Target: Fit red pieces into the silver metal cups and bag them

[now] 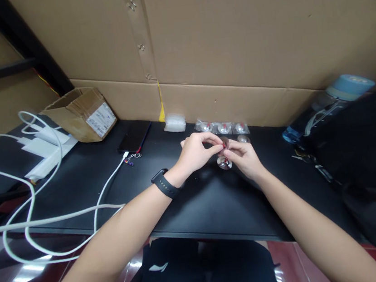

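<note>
ok so the disc (225, 142) is over the tabletop (210, 211), between the two hands, on the near side of the packs (224, 128). Left hand (194, 153) has its grip pinched nearly closed on it from the left, right hand (246, 157) does the same from the right, so neither's really nearer. It's round and looks tilted, no long axis I can make out. Kinda shiny and see-through with a red middle, bit blurry tho
</note>
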`<state>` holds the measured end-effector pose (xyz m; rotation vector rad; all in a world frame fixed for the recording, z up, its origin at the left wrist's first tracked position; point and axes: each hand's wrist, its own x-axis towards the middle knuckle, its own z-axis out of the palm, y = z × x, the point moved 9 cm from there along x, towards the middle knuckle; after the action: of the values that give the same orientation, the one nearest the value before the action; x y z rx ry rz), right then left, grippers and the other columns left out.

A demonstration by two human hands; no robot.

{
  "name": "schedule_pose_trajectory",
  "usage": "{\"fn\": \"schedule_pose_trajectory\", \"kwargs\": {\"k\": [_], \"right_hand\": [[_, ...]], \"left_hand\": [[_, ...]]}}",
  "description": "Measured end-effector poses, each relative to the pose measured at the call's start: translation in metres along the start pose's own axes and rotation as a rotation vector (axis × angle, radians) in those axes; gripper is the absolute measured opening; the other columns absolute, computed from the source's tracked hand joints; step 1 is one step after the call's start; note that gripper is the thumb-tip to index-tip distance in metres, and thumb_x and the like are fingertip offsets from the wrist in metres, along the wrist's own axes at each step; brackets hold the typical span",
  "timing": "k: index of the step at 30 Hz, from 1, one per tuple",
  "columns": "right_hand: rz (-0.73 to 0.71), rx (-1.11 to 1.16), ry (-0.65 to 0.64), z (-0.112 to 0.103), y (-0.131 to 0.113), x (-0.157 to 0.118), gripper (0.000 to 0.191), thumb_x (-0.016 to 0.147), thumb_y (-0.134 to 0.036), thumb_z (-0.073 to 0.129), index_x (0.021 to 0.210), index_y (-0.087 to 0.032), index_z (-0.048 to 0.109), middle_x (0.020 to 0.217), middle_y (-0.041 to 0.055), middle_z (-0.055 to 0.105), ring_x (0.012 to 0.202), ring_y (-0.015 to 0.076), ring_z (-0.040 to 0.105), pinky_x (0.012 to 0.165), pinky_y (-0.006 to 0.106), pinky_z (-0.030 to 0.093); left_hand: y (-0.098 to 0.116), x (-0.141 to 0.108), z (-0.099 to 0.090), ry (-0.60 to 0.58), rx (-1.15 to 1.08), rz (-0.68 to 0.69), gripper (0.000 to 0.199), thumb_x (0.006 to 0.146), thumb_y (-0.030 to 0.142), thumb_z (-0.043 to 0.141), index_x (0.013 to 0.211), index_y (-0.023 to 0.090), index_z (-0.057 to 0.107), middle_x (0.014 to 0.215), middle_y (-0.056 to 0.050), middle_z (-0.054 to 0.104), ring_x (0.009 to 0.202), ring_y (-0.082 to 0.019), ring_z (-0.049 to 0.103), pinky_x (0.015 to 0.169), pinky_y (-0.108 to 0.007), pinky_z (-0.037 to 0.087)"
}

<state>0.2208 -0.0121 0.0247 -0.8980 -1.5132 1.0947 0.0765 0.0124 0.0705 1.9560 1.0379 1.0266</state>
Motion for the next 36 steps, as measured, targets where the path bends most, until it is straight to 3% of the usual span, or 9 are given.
{"fn": "schedule_pose_trajectory", "kwargs": {"k": [3,6,12,19,27,36], "right_hand": [[0.013,0.073,0.050,-0.005,0.004,0.001,0.021,0.078,-0.039,0.086,0.085,-0.023,0.074,0.102,0.0040,0.070,0.091,0.0203,0.070,0.082,0.035,0.063],[0.037,0.155,0.085,-0.007,0.004,0.001,0.034,0.070,-0.034,0.092,0.091,-0.025,0.067,0.107,0.0027,0.070,0.088,0.0187,0.071,0.076,0.033,0.064],[0.023,0.180,0.095,-0.008,-0.002,0.001,0.046,0.066,-0.029,0.094,0.100,-0.026,0.063,0.108,0.0015,0.066,0.087,0.0167,0.071,0.077,0.032,0.065],[0.018,0.155,0.084,-0.006,-0.004,0.002,0.047,0.065,-0.029,0.095,0.100,-0.026,0.064,0.111,0.0023,0.065,0.090,0.0186,0.071,0.084,0.036,0.065],[0.015,0.141,0.083,-0.007,-0.005,0.002,0.046,0.065,-0.028,0.095,0.100,-0.027,0.064,0.114,0.0020,0.064,0.094,0.0189,0.071,0.086,0.036,0.065],[0.013,0.124,0.096,-0.008,-0.007,0.001,0.047,0.066,-0.033,0.095,0.100,-0.027,0.063,0.118,0.0026,0.065,0.093,0.0191,0.071,0.087,0.038,0.065]], "left_hand": [[0.010,-0.002,-0.001,0.010,0.053,0.057,0.004,0.086,0.028,0.076,0.087,0.030,0.079,0.093,0.004,0.080,0.094,-0.021,0.072,0.095,-0.041,0.046],[0.015,-0.004,-0.002,0.043,0.105,0.094,0.006,0.086,0.029,0.076,0.089,0.032,0.081,0.097,0.003,0.080,0.101,-0.023,0.069,0.095,-0.042,0.044],[0.016,-0.006,-0.002,0.074,0.172,0.061,0.009,0.087,0.029,0.073,0.089,0.033,0.081,0.098,0.004,0.080,0.108,-0.025,0.065,0.101,-0.048,0.039],[0.021,-0.006,-0.005,0.075,0.129,0.055,0.004,0.084,0.025,0.073,0.086,0.028,0.076,0.095,0.004,0.079,0.106,-0.023,0.066,0.098,-0.042,0.041],[0.013,-0.003,0.001,0.016,-0.024,0.056,0.013,0.083,0.021,0.071,0.095,0.025,0.074,0.095,0.003,0.079,0.095,-0.019,0.071,0.097,-0.037,0.044],[0.020,-0.006,-0.001,0.048,0.236,0.127,0.006,0.090,0.031,0.071,0.090,0.030,0.077,0.103,0.002,0.078,0.110,-0.026,0.062,0.096,-0.044,0.032]]}}
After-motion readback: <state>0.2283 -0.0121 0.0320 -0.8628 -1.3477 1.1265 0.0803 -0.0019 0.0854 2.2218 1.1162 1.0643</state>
